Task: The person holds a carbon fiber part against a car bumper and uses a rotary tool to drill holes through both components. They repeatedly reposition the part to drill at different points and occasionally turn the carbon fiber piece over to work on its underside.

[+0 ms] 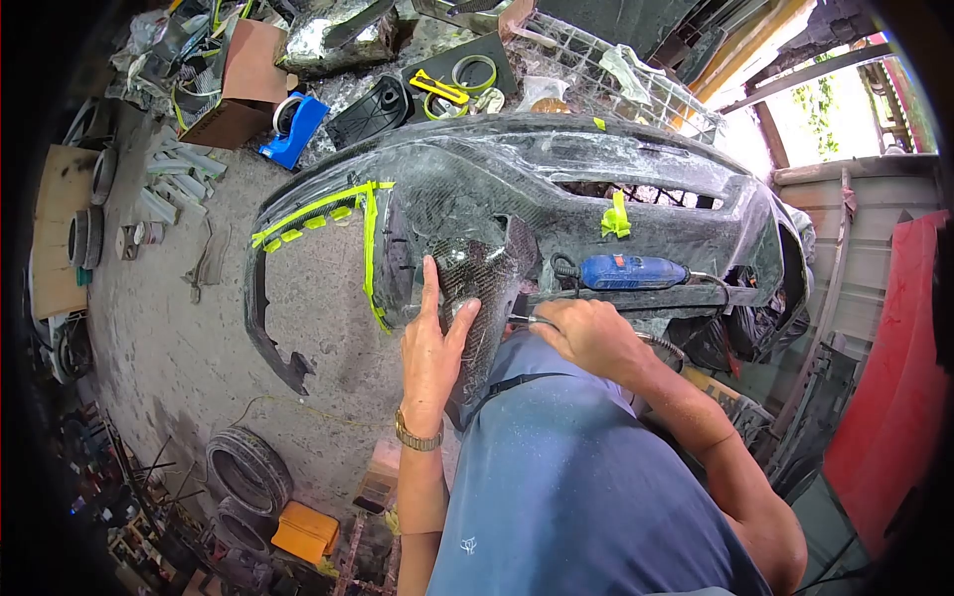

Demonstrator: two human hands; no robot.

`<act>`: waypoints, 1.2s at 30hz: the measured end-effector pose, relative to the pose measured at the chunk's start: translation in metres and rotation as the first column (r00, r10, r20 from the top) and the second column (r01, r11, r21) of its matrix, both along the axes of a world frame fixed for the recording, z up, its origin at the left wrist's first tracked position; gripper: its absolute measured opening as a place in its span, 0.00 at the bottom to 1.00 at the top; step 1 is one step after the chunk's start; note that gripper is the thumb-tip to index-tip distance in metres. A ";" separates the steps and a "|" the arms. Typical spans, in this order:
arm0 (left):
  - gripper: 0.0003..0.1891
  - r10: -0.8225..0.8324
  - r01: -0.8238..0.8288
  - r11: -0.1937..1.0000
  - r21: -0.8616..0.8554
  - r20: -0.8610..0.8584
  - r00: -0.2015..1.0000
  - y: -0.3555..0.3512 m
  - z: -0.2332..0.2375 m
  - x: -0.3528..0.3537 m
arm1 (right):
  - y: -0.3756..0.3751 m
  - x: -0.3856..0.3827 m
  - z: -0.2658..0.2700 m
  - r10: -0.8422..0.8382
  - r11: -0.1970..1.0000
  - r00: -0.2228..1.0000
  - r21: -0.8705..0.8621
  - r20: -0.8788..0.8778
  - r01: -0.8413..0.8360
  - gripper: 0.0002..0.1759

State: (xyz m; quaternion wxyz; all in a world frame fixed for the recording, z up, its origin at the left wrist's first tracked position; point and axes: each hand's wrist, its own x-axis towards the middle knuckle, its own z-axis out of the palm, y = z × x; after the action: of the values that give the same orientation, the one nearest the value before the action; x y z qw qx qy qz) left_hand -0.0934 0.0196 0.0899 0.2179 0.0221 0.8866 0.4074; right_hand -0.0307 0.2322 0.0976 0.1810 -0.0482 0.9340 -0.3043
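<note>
A large grey car bumper (417, 184) spans the view, dusty and edged at the left with bright yellow-green tape (370, 258). In front of its middle is a glossy carbon-fibre piece (489, 260). My left hand (434, 343) lies against this piece, index finger stretched out and thumb spread. Closed around a slim handpiece (519, 318), my right hand (588, 336) holds its tip toward the piece's right edge. A blue rotary tool (632, 271) rests on the bumper just above my right hand, with a flexible shaft (708, 280) leaving its right end.
Behind the bumper are a yellow cutter (440, 86), a tape roll (474, 73), a blue tape dispenser (295, 129) and a cardboard box (243, 84). Tyres (248, 469) and an orange case (305, 531) sit on the floor at lower left. A red panel (889, 377) leans at right.
</note>
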 end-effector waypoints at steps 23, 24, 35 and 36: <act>0.44 -0.005 0.008 1.000 0.020 -0.173 0.985 -0.003 -0.033 0.006 | 0.027 0.005 -0.021 -0.235 0.825 0.961 -0.493 0.147 0.277 0.06; 0.44 -0.010 0.014 1.000 0.019 -0.184 0.983 -0.002 -0.031 0.006 | 0.027 0.007 -0.024 -0.244 0.836 0.963 -0.477 0.116 0.270 0.06; 0.45 -0.036 0.017 0.995 -0.094 -0.205 0.978 0.003 -0.026 0.011 | 0.034 0.035 -0.038 -0.300 0.874 0.943 -0.438 -0.146 0.211 0.08; 0.45 -0.040 0.020 0.995 -0.096 -0.212 0.976 0.003 -0.025 0.012 | 0.033 0.037 -0.039 -0.305 0.872 0.940 -0.442 -0.152 0.211 0.08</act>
State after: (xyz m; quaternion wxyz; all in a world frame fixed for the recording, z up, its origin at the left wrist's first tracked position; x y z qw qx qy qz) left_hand -0.0816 0.0231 0.0651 0.1281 0.0690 0.9226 0.3573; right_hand 0.0060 0.2649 0.0590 0.0209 0.0068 0.8588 -0.5119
